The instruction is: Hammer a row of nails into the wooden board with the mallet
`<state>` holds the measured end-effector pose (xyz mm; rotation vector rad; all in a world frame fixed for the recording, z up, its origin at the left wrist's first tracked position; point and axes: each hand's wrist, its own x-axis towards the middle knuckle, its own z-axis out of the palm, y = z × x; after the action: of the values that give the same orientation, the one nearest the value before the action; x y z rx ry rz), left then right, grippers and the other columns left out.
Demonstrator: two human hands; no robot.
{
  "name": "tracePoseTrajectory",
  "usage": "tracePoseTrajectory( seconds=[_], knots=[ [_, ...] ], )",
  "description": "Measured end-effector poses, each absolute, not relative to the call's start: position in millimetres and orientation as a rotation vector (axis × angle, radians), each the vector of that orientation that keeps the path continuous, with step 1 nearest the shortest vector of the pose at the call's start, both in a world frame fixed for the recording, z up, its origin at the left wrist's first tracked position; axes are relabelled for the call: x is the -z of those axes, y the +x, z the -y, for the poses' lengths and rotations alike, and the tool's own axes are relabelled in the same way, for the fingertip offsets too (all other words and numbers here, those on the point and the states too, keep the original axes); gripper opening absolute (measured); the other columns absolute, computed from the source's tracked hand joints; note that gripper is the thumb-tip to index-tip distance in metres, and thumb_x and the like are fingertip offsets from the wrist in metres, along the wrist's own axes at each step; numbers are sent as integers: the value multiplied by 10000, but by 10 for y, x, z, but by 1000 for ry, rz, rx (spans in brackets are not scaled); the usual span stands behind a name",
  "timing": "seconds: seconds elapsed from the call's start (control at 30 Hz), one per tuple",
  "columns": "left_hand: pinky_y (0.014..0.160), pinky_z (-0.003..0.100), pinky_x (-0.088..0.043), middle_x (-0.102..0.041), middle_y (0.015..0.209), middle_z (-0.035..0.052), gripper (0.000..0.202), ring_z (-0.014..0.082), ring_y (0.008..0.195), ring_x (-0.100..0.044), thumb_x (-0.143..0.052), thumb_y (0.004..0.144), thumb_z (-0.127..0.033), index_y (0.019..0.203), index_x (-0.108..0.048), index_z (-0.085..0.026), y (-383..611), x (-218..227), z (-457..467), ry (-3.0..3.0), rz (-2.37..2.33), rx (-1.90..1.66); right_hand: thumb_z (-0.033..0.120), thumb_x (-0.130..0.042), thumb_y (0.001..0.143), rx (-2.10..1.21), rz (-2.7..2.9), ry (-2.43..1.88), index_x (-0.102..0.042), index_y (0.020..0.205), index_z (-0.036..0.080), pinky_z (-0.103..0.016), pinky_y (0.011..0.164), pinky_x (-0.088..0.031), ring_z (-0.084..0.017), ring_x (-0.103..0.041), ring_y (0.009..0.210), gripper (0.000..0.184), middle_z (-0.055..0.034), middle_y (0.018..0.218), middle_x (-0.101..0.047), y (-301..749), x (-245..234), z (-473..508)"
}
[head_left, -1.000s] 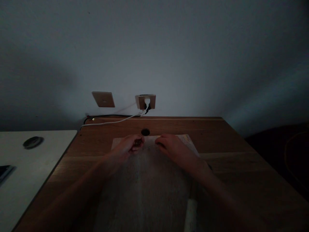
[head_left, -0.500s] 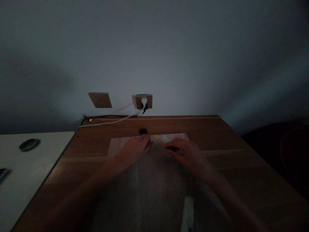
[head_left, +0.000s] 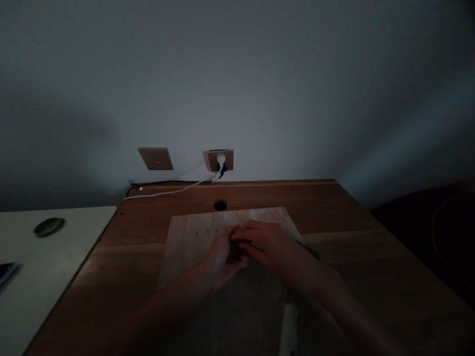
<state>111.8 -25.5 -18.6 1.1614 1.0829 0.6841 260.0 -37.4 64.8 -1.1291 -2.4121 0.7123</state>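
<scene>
My left hand [head_left: 219,258] is cupped with curled fingers above a pale wooden board [head_left: 185,240]. It holds something small and dark that I cannot make out. The fingers of my right hand [head_left: 264,243] are pressed together and reach into the left palm; what they pinch is hidden. A dark flat piece [head_left: 308,249] shows just beyond my right wrist. Below my right forearm lies a tool with a pale, worn handle [head_left: 289,329], its far end partly covered. Several small dark dots [head_left: 207,231] mark the board's upper left.
Under the board is a brown wooden table [head_left: 129,232] with a round cable hole [head_left: 220,205]. Cables [head_left: 166,193] run along its back edge to a wall socket [head_left: 221,160]. A white table [head_left: 74,257] adjoins at left, with a dark object [head_left: 7,272] on it.
My left hand has come back from the board's far edge and turned its palm inward. My right hand has moved left, so both hands now meet.
</scene>
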Motion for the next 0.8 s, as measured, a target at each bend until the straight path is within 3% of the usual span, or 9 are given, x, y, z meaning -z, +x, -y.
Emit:
tracePoseTrajectory(
  seconds=[0.1,0.2,0.3,0.5,0.63,0.8],
  knots=[
    [592,272,-440,-521,760,17,226,114,626,-467,-339,964,-334,858,-502,-220,1055,179,306,956,-1044,-744,89,-607,1006,-639,2295,-1101,-773,1178,259,-295,974,-559,-164,-725,1067,293,-30,1182,-772,2724,-662,523],
    [617,294,-433,-527,712,8,270,120,617,-465,-419,973,-361,790,-549,-210,971,198,378,1367,-1111,-690,119,-617,1003,-531,2142,-1118,-791,1114,287,-247,872,-591,-146,-751,957,266,-8,1069,-784,2916,-655,711],
    [743,370,-502,-669,868,62,215,190,758,-604,-503,988,-335,919,-674,-225,943,266,463,2135,-1072,-437,139,-627,988,-474,2025,-1155,-801,1048,319,-213,789,-611,-139,-774,878,257,12,983,-793,3102,-598,912],
    [737,388,-542,-717,1047,107,274,248,887,-688,-451,1016,-196,1113,-706,-228,956,362,550,2653,-1003,-219,204,-652,968,-411,1903,-1316,-803,1048,381,-211,781,-650,-165,-803,893,246,17,1004,-808,3385,-361,1298],
    [923,410,-563,-720,1103,84,224,247,1056,-673,-486,1041,-256,1130,-684,-201,801,317,643,2820,-887,-331,277,-658,966,-344,1890,-1421,-811,1047,386,-253,788,-673,-202,-813,914,204,-10,1029,-816,3636,-133,1525],
    [1120,439,-493,-633,1433,64,377,241,1311,-574,-552,1032,-375,1378,-582,-228,389,185,903,2930,-804,-545,381,-619,987,-334,1884,-1655,-797,1121,335,-308,809,-682,-246,-805,1002,228,-63,1127,-807,4073,200,1782]
  ],
)
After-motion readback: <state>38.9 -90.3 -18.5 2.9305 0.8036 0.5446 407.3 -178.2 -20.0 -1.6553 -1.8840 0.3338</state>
